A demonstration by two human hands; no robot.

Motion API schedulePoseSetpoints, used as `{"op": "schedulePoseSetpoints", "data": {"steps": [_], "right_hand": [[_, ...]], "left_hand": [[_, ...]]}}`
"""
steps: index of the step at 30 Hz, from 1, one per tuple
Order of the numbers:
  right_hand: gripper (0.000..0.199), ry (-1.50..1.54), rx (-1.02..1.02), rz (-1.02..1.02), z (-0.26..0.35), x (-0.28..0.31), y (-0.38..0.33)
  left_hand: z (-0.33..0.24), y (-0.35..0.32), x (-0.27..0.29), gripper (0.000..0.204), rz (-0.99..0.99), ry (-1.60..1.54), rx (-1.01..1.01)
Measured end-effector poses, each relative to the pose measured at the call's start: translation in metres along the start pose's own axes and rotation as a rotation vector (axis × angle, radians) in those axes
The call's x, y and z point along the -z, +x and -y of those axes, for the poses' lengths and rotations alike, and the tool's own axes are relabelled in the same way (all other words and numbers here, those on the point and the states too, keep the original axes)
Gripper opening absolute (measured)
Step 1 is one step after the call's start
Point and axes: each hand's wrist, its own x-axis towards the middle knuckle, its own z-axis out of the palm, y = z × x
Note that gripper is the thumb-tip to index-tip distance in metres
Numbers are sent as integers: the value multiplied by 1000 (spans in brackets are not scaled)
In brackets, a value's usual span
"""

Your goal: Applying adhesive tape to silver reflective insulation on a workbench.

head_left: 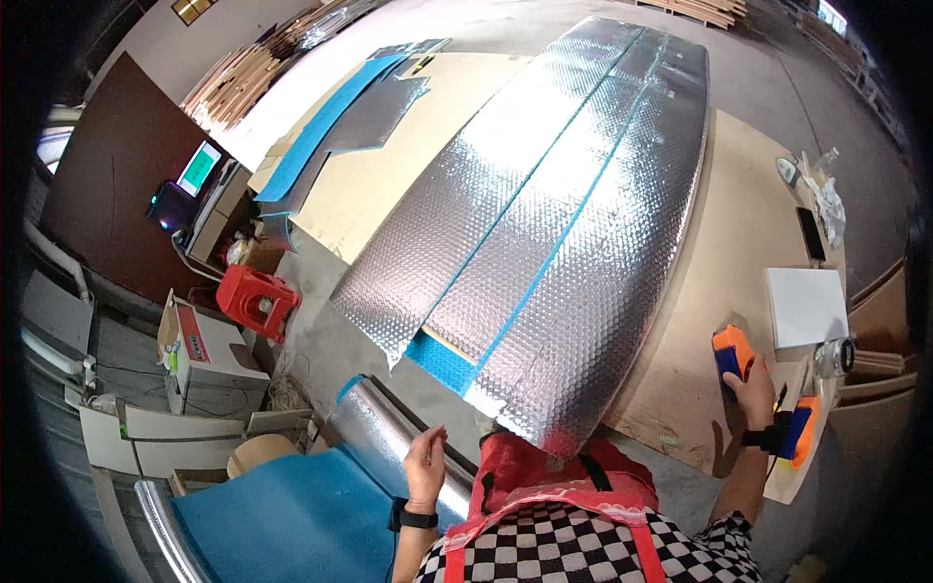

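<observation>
A large silver bubble-foil sheet (583,223) lies over the table in front of me, with blue-edged seams running along it. At its near end a gap shows a blue patch (442,361). To the right, my right hand (750,394) is closed on an orange-and-blue tool that looks like a tape dispenser (731,352), at the tabletop. A second orange-and-blue tool (799,432) lies beside my right wrist. My left hand (425,468) is raised near the foil's near edge, fingers pinched together. Whatever it may hold is too small to make out.
Below my left hand are a foil roll (374,428) and a blue sheet (282,520). A white box (807,306), a phone (810,233) and a glass jar (833,358) stand on the right. A red stool (258,301) is at left; blue and grey offcuts (335,126) lie beyond.
</observation>
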Motion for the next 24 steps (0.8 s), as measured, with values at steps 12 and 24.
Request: {"op": "schedulePoseSetpoints", "data": {"steps": [12, 24], "right_hand": [[67, -199, -320, -327, 39, -76, 13], [40, -11, -594, -120, 4, -125, -50]], "left_hand": [[-12, 222, 54, 24, 329, -23, -621], [58, 313, 51, 27, 593, 79, -769]]}}
